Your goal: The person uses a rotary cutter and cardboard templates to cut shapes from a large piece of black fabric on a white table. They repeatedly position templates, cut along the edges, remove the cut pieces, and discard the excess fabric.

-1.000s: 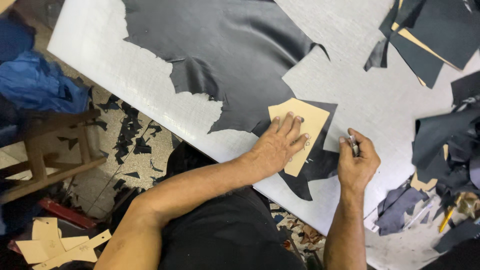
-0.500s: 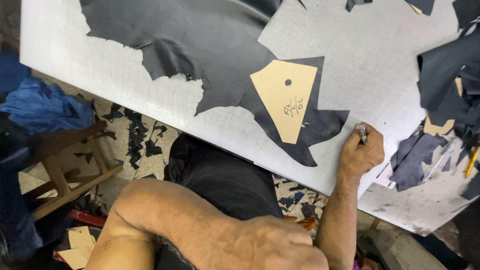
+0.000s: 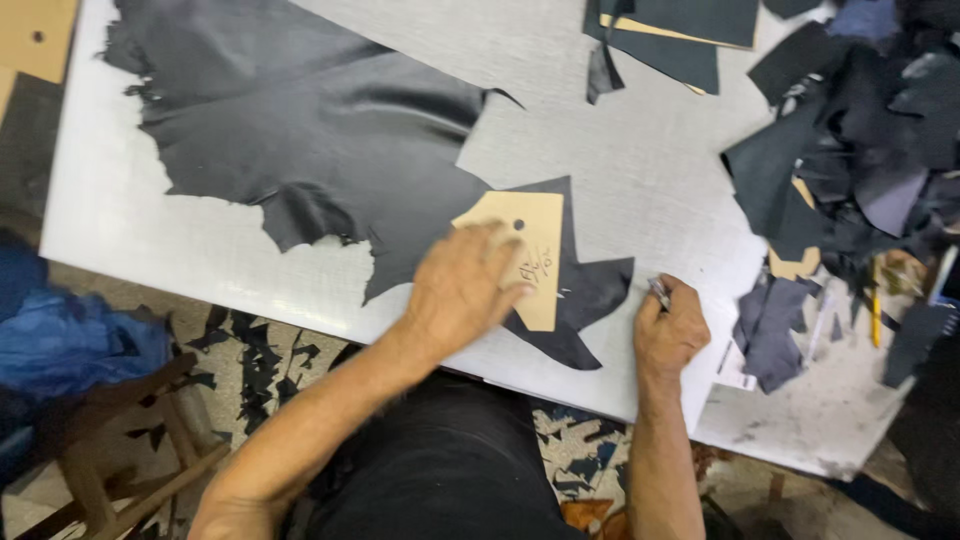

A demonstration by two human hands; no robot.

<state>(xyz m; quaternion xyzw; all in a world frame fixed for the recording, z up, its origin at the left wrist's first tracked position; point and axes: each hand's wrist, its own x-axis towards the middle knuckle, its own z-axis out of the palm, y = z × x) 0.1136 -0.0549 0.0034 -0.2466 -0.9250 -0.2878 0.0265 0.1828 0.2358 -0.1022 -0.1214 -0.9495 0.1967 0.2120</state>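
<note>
Right hand is closed on a pen, just right of the template. Left hand lies flat, fingers spread, on the template, which lies on the dark leather. Scraps pile beyond, far right.

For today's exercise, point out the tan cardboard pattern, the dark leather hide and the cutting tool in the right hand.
tan cardboard pattern (image 3: 541, 262): head view, its bare right half.
dark leather hide (image 3: 320, 140): head view, middle of the sheet.
cutting tool (image 3: 659, 293): head view, metal tip above the fist.
</note>
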